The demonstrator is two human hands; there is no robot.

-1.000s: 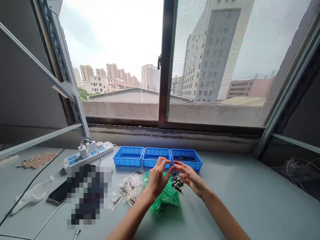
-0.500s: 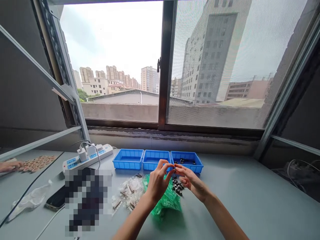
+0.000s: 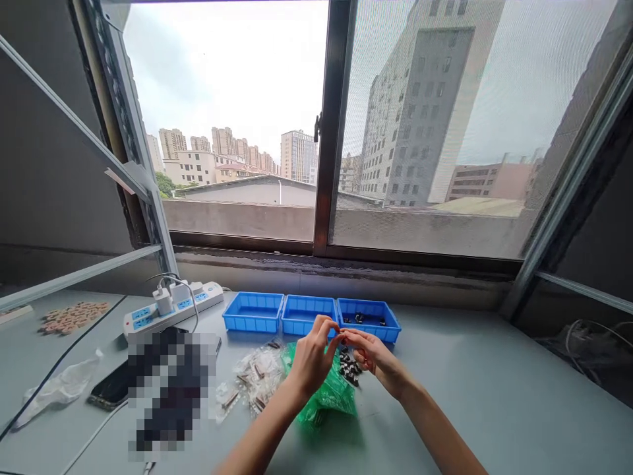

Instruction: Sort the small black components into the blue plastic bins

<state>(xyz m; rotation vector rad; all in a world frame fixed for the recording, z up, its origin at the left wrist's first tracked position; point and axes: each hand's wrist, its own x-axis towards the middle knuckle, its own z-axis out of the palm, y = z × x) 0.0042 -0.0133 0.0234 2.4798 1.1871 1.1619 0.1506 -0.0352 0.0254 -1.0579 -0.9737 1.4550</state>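
My left hand (image 3: 315, 356) and my right hand (image 3: 378, 363) meet at the fingertips above a green plastic bag (image 3: 333, 396). Both are closed in a pinch; whatever small thing lies between the fingers is hidden. Just under my right fingers, a pile of small black-and-silver parts (image 3: 350, 369) rests beside the bag. Left of the bag lie several clear little packets (image 3: 260, 373) with slim brownish pieces inside. Behind my hands stands the right blue bin (image 3: 391, 323), holding a few small black parts (image 3: 359, 318).
Two more blue bins, the left one (image 3: 252, 323) and the middle one (image 3: 297, 323), stand in the same row. A power strip (image 3: 210, 293), a phone (image 3: 106, 389), a crumpled white bag (image 3: 64, 389) and a heap of tan pieces (image 3: 74, 316) lie leftward. A window (image 3: 320, 165) rises behind.
My fingertips have drawn closer together, covering the small dark thing that showed between them. Another person's hand at the far left has gone out of view.
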